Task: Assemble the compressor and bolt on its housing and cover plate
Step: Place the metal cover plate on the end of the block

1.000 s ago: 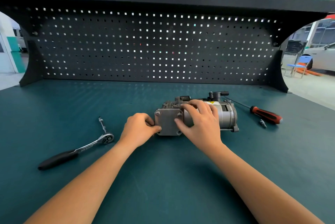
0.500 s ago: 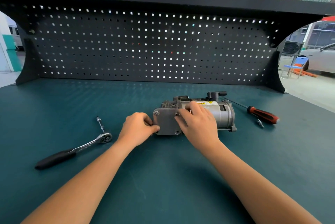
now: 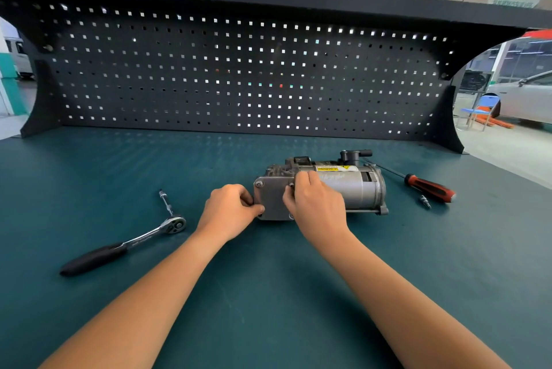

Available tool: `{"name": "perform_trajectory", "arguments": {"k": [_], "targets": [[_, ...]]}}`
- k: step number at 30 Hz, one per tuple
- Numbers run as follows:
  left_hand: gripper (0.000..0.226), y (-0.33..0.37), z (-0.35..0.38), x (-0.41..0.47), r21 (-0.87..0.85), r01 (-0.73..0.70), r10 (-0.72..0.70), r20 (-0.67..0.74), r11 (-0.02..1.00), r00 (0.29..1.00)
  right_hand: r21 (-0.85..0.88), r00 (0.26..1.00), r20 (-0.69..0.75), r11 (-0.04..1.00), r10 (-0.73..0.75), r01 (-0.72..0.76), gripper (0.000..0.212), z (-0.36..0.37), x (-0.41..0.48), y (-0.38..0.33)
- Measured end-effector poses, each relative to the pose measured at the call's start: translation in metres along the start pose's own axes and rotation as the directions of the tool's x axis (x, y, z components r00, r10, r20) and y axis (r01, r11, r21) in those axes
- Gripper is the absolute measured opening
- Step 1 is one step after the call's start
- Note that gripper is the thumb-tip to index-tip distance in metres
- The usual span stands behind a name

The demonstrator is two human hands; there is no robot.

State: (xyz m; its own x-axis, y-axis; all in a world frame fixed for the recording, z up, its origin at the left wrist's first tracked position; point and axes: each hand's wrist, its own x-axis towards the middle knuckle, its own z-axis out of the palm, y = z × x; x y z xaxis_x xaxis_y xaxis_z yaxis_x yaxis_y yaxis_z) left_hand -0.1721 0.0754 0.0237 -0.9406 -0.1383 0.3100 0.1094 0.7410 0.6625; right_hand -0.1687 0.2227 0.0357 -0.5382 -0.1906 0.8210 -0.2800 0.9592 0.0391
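A grey metal compressor (image 3: 355, 186) lies on its side on the green bench mat, with a yellow warning label on top. Its square cover plate (image 3: 271, 200) faces me at the left end, and a bolt head shows at the plate's top left corner. My left hand (image 3: 228, 210) pinches a bolt at the plate's lower left corner. My right hand (image 3: 316, 204) pinches a bolt at the plate's upper right corner, fingers curled, and it hides the plate's right edge.
A ratchet wrench (image 3: 128, 238) with a black handle lies to the left. A red-handled screwdriver (image 3: 424, 185) and a small bit (image 3: 425, 201) lie to the right. A black pegboard (image 3: 239, 76) closes the back of the bench.
My right hand has slid off the compressor body to the plate's upper right corner and curled its fingers onto the bolt there. My left hand stays at the lower left corner.
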Motion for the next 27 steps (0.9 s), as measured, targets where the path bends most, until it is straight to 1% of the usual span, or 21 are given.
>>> {"name": "perform_trajectory", "arguments": {"k": [1, 2, 3, 5, 7, 8, 9, 10, 11, 12, 13, 14, 15, 16, 17, 18, 20, 22, 25, 27], "targets": [[0.026, 0.000, 0.000, 0.000, 0.002, -0.003, 0.003, 0.000, 1.000, 1.000, -0.048, 0.999, 0.035, 0.999, 0.004, -0.002, 0.055, -0.001, 0.001, -0.002], [0.026, -0.001, 0.000, 0.000, 0.006, -0.006, 0.006, 0.000, 1.000, 1.000, -0.132, 0.998, 0.062, 0.991, -0.001, 0.009, 0.055, -0.003, 0.003, -0.004], [0.026, -0.001, 0.001, 0.000, 0.011, -0.011, 0.011, 0.001, 1.000, 1.000, -0.219, 0.995, 0.101, 0.975, -0.010, 0.032, 0.048, -0.001, 0.004, -0.002], [0.025, -0.001, 0.001, 0.000, 0.018, -0.026, 0.025, 0.003, 1.000, 1.000, -0.320, 0.975, 0.219, 0.942, -0.029, 0.099, 0.036, -0.002, 0.012, 0.002], [0.025, -0.002, 0.001, 0.001, 0.016, -0.040, 0.040, 0.002, 0.999, 0.999, -0.327, 0.944, 0.290, 0.911, -0.155, 0.250, 0.024, -0.003, 0.021, 0.008], [0.026, -0.002, 0.002, 0.001, 0.014, -0.045, 0.045, 0.001, 0.999, 0.999, -0.272, 0.907, 0.370, 0.910, -0.201, 0.312, 0.010, -0.004, 0.025, 0.009], [0.026, -0.002, 0.002, 0.001, 0.012, -0.048, 0.048, 0.000, 0.999, 0.999, -0.230, 0.869, 0.442, 0.909, -0.222, 0.349, 0.009, -0.004, 0.027, 0.011], [0.026, -0.003, 0.002, 0.002, 0.013, -0.050, 0.050, 0.000, 0.999, 0.999, -0.202, 0.848, 0.487, 0.917, -0.210, 0.343, 0.016, -0.005, 0.026, 0.011], [0.027, -0.003, 0.002, 0.002, 0.014, -0.053, 0.053, -0.002, 0.998, 0.999, -0.198, 0.857, 0.472, 0.922, -0.209, 0.334, 0.014, -0.005, 0.023, 0.010], [0.027, -0.003, 0.003, 0.002, 0.012, -0.055, 0.055, -0.003, 0.998, 0.998, -0.237, 0.882, 0.447, 0.932, -0.147, 0.275, 0.008, -0.011, 0.021, 0.006], [0.026, -0.003, 0.003, 0.001, 0.006, -0.053, 0.053, -0.003, 0.999, 0.999, -0.238, 0.924, 0.375, 0.956, -0.070, 0.170, 0.008, -0.012, 0.017, 0.005], [0.026, -0.004, 0.003, 0.001, -0.002, -0.051, 0.051, -0.003, 0.999, 0.999, -0.178, 0.937, 0.349, 0.984, 0.035, 0.029, 0.015, -0.008, 0.013, 0.005], [0.026, -0.004, 0.003, 0.001, -0.008, -0.050, 0.050, -0.004, 0.999, 0.999, -0.037, 0.926, 0.358, 0.993, 0.115, -0.110, 0.027, -0.005, 0.010, 0.004], [0.026, -0.004, 0.003, 0.001, -0.008, -0.049, 0.049, -0.007, 0.999, 0.999, 0.107, 0.880, 0.430, 0.957, 0.201, -0.270, 0.039, 0.000, 0.008, 0.002], [0.026, -0.004, 0.003, 0.001, -0.006, -0.049, 0.049, -0.009, 0.999, 0.999, 0.211, 0.823, 0.505, 0.887, 0.262, -0.411, 0.046, 0.004, 0.006, 0.001], [0.026, -0.004, 0.003, 0.000, -0.005, -0.050, 0.050, -0.012, 0.999, 0.999, 0.268, 0.798, 0.534, 0.840, 0.278, -0.471, 0.049, 0.006, 0.006, 0.000], [0.026, -0.004, 0.003, 0.000, -0.007, -0.047, 0.047, -0.015, 0.999, 0.999, 0.289, 0.795, 0.548, 0.833, 0.259, -0.471, 0.050, 0.007, 0.002, 0.002], [0.026, -0.004, 0.003, 0.000, -0.010, -0.041, 0.041, -0.014, 0.999, 0.999, 0.262, 0.813, 0.529, 0.865, 0.243, -0.429, 0.047, 0.009, -0.002, 0.006], [0.026, -0.004, 0.003, 0.001, -0.005, -0.044, 0.044, -0.009, 0.999, 0.999, 0.201, 0.878, 0.421, 0.920, 0.230, -0.337, 0.041, 0.006, -0.003, 0.010], [0.025, -0.004, 0.003, 0.001, -0.009, -0.042, 0.041, -0.005, 0.999, 0.999, 0.150, 0.918, 0.348, 0.955, 0.191, -0.256, 0.038, 0.006, -0.002, 0.009]]}}
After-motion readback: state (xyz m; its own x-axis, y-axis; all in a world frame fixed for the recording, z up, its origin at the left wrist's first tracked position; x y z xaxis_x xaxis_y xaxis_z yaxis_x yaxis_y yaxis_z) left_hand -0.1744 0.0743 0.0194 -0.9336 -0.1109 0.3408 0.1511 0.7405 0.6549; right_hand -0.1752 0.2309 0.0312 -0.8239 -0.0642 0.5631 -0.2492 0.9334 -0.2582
